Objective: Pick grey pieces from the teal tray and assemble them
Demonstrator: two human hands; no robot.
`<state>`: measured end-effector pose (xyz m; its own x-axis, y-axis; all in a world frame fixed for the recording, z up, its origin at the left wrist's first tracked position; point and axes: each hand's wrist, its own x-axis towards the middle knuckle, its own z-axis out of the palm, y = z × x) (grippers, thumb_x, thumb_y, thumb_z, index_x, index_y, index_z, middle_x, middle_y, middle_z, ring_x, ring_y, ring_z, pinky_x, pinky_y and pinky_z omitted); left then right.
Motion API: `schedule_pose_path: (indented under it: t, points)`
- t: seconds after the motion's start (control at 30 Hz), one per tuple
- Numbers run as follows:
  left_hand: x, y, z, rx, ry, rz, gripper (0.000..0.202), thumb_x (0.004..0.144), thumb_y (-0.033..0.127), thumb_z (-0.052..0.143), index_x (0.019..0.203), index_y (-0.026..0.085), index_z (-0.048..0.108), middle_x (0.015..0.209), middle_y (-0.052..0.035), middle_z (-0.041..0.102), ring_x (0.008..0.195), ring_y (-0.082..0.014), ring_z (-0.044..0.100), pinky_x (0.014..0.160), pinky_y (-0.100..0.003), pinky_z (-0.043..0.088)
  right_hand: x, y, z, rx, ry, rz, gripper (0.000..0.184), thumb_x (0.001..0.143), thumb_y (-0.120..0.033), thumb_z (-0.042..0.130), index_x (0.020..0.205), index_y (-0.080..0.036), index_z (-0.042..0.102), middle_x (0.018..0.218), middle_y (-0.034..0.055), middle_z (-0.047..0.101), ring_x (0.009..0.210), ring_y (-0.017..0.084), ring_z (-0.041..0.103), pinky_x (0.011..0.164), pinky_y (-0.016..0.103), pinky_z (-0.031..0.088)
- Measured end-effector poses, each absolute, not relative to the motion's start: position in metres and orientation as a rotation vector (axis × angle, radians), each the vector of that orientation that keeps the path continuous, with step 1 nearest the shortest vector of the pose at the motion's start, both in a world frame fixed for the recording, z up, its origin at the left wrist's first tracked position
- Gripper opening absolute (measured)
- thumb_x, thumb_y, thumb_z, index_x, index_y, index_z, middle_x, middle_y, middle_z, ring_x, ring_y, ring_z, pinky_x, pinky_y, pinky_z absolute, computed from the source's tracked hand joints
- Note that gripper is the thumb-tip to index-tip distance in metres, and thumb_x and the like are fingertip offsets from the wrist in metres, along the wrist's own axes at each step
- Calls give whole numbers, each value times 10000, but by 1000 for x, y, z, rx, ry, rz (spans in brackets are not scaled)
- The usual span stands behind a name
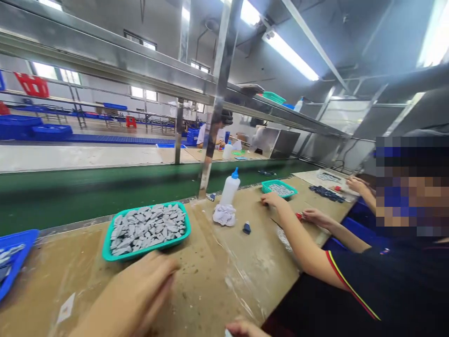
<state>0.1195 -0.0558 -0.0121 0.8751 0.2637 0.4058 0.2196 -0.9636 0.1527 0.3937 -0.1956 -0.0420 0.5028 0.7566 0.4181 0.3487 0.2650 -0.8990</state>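
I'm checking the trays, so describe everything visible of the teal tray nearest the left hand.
The teal tray is shallow and looks like plastic, with rounded corners and a raised rim. It sits upright on the brown worktop, close to the back edge. Many small, irregular grey pieces fill it in a loose heap. The blurred left hand is at its near side; whether they touch cannot be told.

The left hand [150,283] is blurred; whether its fingers hold anything cannot be told. The bottom edge cuts off most of the right hand [245,327] and the pale piece [228,333] in its fingers; the left edge crops a blue tray [31,244].
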Motion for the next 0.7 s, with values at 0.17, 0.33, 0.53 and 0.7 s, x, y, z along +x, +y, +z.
schedule_pose_path:
  t: [0.17,0.33,0.53,0.7]
  points:
    - [331,-52,-18,3247,-288,313,144,939,100,592,1068,119,653,1149,-81,677,1041,-214,656,860,-375,580,531,-148,20,-1412,-1049,149,317,993,-390,545,812,-147,636,739,-22,632,661,88,619,646,230,544]
    - [430,-50,-48,3375,-420,260,59,923,157,657,897,103,661,933,-39,695,881,-176,682,787,-349,593,553,-165,10,-1423,-1127,-11,422,1009,-407,493,677,-181,623,678,-20,627,728,103,659,683,232,549]
    - [410,-59,-36,3418,-514,322,77,918,157,659,859,107,659,869,-25,691,861,-170,678,824,-362,577,541,-206,31,-1365,-1153,-69,337,878,-509,675,1056,-224,688,834,17,709,719,159,688,531,261,574]
    - [296,-67,16,3272,-208,582,206,882,308,707,925,114,655,924,-75,689,948,-246,651,815,-391,554,461,-229,0,-1273,-1162,48,247,845,-434,719,1063,-319,722,678,-16,674,667,200,697,398,287,551]
